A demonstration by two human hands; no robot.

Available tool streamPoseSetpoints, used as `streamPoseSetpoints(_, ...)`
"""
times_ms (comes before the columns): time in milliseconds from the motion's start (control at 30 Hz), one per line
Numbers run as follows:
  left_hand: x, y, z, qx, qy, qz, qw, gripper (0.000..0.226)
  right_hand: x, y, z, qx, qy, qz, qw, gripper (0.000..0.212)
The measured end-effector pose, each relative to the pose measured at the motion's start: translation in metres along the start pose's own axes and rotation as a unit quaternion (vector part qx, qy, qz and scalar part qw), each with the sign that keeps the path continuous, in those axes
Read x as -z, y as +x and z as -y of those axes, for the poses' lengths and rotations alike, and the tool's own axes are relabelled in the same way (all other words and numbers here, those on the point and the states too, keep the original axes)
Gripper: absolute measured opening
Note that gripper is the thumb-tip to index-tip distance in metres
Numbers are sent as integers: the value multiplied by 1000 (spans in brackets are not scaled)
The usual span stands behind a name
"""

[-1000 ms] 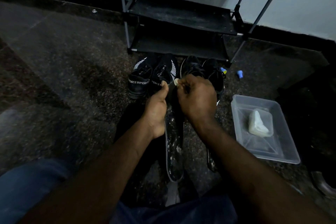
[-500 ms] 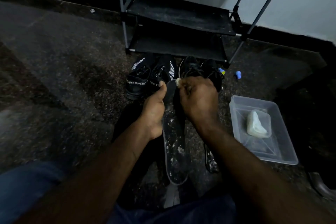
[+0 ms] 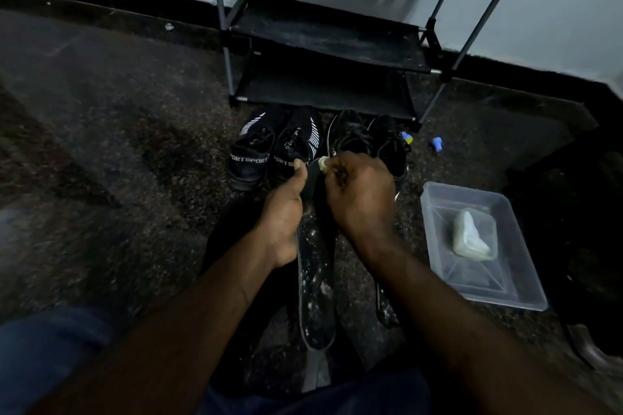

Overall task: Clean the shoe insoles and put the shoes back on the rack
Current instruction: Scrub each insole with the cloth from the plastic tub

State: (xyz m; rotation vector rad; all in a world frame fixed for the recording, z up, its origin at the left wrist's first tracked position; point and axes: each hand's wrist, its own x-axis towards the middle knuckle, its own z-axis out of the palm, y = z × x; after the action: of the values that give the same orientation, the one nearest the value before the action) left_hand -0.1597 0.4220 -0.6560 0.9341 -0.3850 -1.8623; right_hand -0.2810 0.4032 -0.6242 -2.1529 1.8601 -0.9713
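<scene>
A long dark insole flecked with white foam points away from me. My left hand grips its left edge near the far end, thumb on top. My right hand is closed on a small pale wad pressed against the insole's far tip. Behind the hands, two pairs of black shoes stand on the floor: a pair lettered SPORT on the left and a laced pair on the right. The black shoe rack stands against the wall with bare shelves. Another insole lies under my right forearm.
A clear plastic tub holding a whitish soap bar sits on the floor to my right. Small blue caps lie near the rack's right foot. A dark object lies at the far right. The floor is dark speckled stone.
My right hand with the pale wad has shifted slightly along the insole's far tip. The left hand keeps its grip; the view has barely moved.
</scene>
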Motion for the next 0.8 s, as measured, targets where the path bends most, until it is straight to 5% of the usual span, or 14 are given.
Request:
streamPoseSetpoints(200, 4, 1, -2, 2, 27, -30, 999, 79, -8, -39, 8, 54, 4, 44, 998, 20)
streamPoseSetpoints(400, -2, -1, -1, 12, -21, 14, 1000, 74, 5, 6, -6, 3, -16, -18, 1000, 10)
streamPoseSetpoints(667, 4, 2, -4, 30, -17, 25, 999, 87, -2, -41, -4, 80, -11, 30, 996, 8)
streamPoseSetpoints(800, 0, -1, -6, 12, -23, 26, 999, 82, 0, -19, -7, 45, -19, -15, 999, 7)
